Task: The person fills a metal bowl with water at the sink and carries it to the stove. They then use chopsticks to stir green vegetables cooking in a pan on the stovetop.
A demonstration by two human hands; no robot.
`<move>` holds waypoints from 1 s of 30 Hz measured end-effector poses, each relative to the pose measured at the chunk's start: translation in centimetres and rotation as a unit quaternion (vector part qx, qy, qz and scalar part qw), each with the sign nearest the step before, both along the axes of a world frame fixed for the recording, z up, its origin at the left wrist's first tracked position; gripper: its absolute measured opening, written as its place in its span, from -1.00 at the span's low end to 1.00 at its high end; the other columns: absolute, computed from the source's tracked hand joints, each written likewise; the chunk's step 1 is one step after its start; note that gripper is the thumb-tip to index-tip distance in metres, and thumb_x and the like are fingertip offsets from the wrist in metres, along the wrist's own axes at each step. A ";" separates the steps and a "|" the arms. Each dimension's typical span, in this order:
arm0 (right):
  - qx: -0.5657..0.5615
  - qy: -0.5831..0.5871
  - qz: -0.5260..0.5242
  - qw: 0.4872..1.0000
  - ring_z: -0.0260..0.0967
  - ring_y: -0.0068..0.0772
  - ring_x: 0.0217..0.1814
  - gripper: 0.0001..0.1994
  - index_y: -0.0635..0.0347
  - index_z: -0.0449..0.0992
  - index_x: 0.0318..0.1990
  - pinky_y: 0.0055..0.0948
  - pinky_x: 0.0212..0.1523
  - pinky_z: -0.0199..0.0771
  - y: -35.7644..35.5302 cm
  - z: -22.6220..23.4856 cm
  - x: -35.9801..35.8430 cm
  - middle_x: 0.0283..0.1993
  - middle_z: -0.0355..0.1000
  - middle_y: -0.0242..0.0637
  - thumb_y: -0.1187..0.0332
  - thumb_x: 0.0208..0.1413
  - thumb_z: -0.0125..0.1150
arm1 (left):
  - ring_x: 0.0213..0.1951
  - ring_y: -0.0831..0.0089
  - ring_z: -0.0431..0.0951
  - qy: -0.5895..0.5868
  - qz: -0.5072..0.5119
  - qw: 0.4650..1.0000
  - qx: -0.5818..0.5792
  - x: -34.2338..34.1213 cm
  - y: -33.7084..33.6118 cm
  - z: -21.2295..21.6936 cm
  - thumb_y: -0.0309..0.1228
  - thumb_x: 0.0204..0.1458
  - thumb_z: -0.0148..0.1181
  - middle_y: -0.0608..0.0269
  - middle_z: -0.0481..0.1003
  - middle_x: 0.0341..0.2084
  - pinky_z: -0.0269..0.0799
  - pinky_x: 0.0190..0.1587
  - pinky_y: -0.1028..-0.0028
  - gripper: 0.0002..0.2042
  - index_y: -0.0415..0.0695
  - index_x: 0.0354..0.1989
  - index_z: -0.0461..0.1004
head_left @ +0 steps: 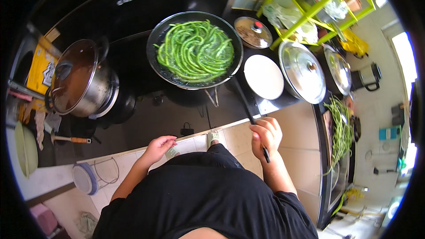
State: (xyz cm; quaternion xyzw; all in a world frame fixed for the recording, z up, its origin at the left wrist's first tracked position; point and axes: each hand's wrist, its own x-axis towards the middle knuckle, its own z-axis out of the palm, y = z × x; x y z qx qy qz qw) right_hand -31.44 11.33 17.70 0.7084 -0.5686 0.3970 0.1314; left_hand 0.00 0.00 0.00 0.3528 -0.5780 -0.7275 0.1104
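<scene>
My right hand [268, 136] is wrapped round the long black handle of a frying pan [152, 57], which sits on the stove. Long green beans [195, 51] lie swirled in the pan, in a shiny, bubbling liquid. By the stove's front edge, my left hand [159, 149] holds nothing that I can see; its fingers are loosely bent and apart from the thumb.
A steel pot with a glass lid [77, 77] stands on the left burner. Right of the pan are a white plate [264, 77], a small lidded dish [252, 32] and a large lidded pan [302, 71]. Raw long beans [340, 128] lie farther right. A stool [85, 179] stands low left.
</scene>
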 end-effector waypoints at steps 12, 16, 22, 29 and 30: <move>-0.075 0.048 -0.219 0.972 0.32 -0.22 -0.48 -0.84 0.21 0.45 -0.39 -0.33 -0.41 0.39 16.9 0.8 -4.1 -0.49 0.34 -0.22 0.46 -0.22 0.19 | -0.20 0.52 0.47 0.010 -0.191 0.979 -0.068 -9.5 3.2 3.0 -0.47 0.13 -0.02 0.19 0.50 -0.26 0.36 -0.07 0.52 -0.74 -0.32 -0.04 0.37; -0.093 0.033 -0.317 0.943 0.32 -0.23 -0.49 -0.84 0.20 0.46 -0.40 -0.36 -0.43 0.39 27.0 0.7 -7.4 -0.50 0.35 -0.23 0.47 -0.24 0.21 | -0.21 0.50 0.47 -0.039 -0.269 0.961 -0.043 -15.6 9.3 3.1 -0.40 0.15 -0.02 0.17 0.50 -0.23 0.35 -0.10 0.51 -0.70 -0.31 -0.01 0.35; -0.122 -0.033 -0.440 0.889 0.31 -0.18 -0.44 -0.92 0.23 0.47 -0.39 -0.33 -0.41 0.35 44.0 -2.4 -10.5 -0.45 0.35 -0.18 0.44 -0.04 0.11 | -0.21 0.50 0.46 0.000 -0.391 0.919 -0.050 -29.2 19.8 2.5 -0.37 0.14 0.00 0.22 0.51 -0.25 0.35 -0.13 0.51 -0.71 -0.26 -0.03 0.38; -0.136 -0.005 -0.564 0.814 0.29 -0.18 -0.41 -0.90 0.23 0.46 -0.36 -0.33 -0.40 0.33 57.0 -2.4 -13.8 -0.42 0.33 -0.18 0.41 0.02 0.09 | -0.18 0.53 0.46 -0.014 -0.475 0.879 -0.032 -42.4 31.8 3.8 -0.38 0.13 0.01 0.27 0.49 -0.21 0.37 -0.17 0.54 -0.72 -0.20 -0.01 0.38; -0.135 -0.004 -0.577 0.806 0.29 -0.18 -0.41 -0.89 0.23 0.45 -0.34 -0.33 -0.40 0.33 58.1 -2.8 -14.3 -0.40 0.32 -0.17 0.39 0.05 0.08 | -0.17 0.54 0.46 -0.022 -0.493 0.869 -0.030 -43.6 33.0 3.6 -0.37 0.13 0.00 0.27 0.49 -0.20 0.36 -0.17 0.54 -0.71 -0.20 -0.01 0.38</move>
